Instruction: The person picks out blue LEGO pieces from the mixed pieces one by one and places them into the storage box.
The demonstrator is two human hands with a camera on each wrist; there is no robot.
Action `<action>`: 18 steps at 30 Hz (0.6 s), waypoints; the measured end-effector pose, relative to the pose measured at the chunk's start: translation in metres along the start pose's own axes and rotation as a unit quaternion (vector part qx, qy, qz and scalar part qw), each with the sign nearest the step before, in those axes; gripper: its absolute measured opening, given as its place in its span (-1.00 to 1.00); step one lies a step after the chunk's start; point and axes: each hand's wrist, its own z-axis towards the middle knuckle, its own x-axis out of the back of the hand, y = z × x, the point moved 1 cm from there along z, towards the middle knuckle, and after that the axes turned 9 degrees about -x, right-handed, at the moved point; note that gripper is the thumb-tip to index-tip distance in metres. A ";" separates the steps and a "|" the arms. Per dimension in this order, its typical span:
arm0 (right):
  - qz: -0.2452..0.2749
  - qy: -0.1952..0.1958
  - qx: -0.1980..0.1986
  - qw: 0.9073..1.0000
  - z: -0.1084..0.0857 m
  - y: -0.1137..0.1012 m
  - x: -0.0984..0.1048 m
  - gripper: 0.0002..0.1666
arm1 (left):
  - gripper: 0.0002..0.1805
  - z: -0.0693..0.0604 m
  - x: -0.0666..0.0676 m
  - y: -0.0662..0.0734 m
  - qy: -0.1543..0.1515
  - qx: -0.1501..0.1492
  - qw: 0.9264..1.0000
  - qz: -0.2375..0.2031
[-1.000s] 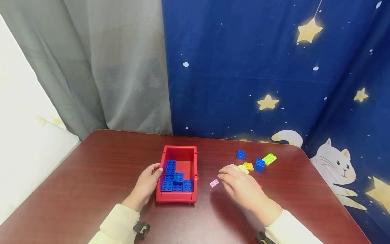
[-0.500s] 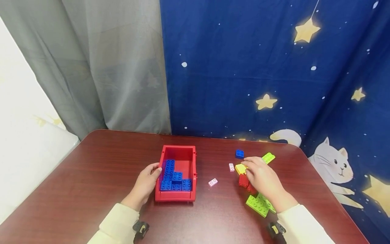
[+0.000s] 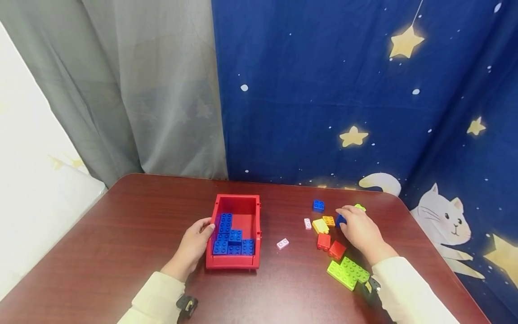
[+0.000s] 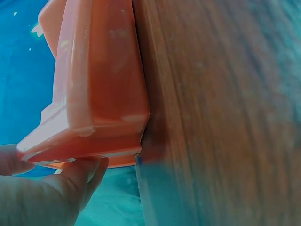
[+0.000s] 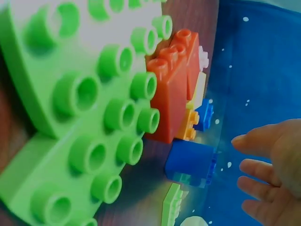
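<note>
My left hand [image 3: 189, 248] grips the left wall of a red plastic bin [image 3: 232, 262], thumb at the rim. Several blue toy bricks [image 3: 225, 223] sit in the bin's left and near parts. On the right, my right hand [image 3: 362, 233] hovers by a taller blue brick [image 3: 341, 220], partly hiding it in the head view. The right wrist view shows the fingers [image 5: 259, 192] extended and apart from that brick [image 5: 188, 162]. The left wrist view has the bin's outer wall [image 4: 113, 70] with left fingers [image 4: 77, 176] under its edge.
Near the right hand lie red bricks [image 3: 323, 241], a yellow brick [image 3: 320, 226], an orange brick [image 3: 328, 221], green bricks [image 3: 341, 274] and another blue brick [image 3: 318, 205]. Two small pink bricks [image 3: 283, 244] lie left of them. A star-printed curtain [image 3: 283, 90] hangs behind the table.
My right hand has moved right, away from the pink bricks and over the pile to the taller blue brick, uncovering red, orange and green bricks. The left hand and bin stay put.
</note>
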 end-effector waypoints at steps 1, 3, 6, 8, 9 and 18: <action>-0.003 -0.004 -0.001 1.000 0.002 0.001 -0.001 -0.50 | -0.46 0.000 0.000 0.000 -0.001 0.000 1.000 0.002; -0.006 -0.014 -0.006 1.000 0.005 0.001 -0.002 -0.50 | -0.46 0.000 0.000 0.000 -0.001 -0.001 1.000 0.004; -0.012 -0.029 -0.011 0.999 0.010 0.000 -0.005 -0.51 | -0.47 0.000 0.000 -0.001 0.001 -0.003 1.000 0.002; -0.017 -0.034 -0.014 0.999 0.012 0.000 -0.007 -0.52 | -0.47 0.000 0.000 -0.002 0.002 -0.005 1.000 0.000; -0.020 -0.036 -0.015 0.999 0.013 0.000 -0.008 -0.52 | -0.48 0.000 0.000 -0.002 0.003 -0.005 1.000 -0.001; -0.039 -0.057 -0.036 0.997 0.019 0.001 -0.014 -0.47 | -0.48 0.001 0.000 -0.003 0.008 -0.005 1.000 -0.002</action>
